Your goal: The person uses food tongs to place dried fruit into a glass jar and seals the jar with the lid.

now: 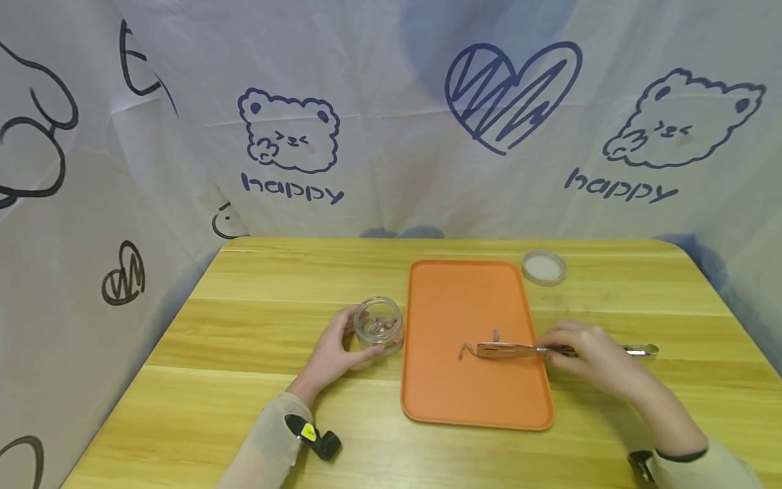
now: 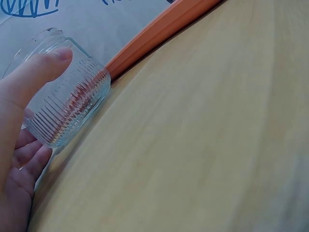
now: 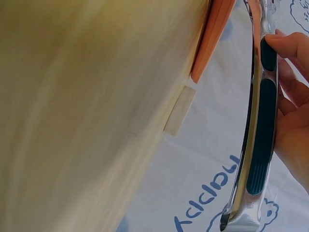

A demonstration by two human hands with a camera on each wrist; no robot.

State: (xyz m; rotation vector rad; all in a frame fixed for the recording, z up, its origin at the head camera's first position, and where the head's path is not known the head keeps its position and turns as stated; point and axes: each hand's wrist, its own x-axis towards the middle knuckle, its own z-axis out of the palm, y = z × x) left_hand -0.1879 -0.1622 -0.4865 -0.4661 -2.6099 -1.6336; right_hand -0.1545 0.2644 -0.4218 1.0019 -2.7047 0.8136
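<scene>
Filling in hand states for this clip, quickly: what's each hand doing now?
Left hand: closed, holding the ribbed glass jar.
Right hand: closed, holding the metal tongs.

Impossible to name the small pieces [image 1: 381, 326] inside the glass jar [image 2: 68, 85], too tiny from the head view and smeared behind ridged glass in the left wrist view. Cannot see the whole left hand [image 1: 332, 351] there, cropped by the left edge. Cannot follow the tongs [image 3: 263, 130] past the right wrist view's top edge. Hard to identify the pale block [image 3: 179, 111] there, perhaps the lid [image 1: 544, 267] side-on.
</scene>
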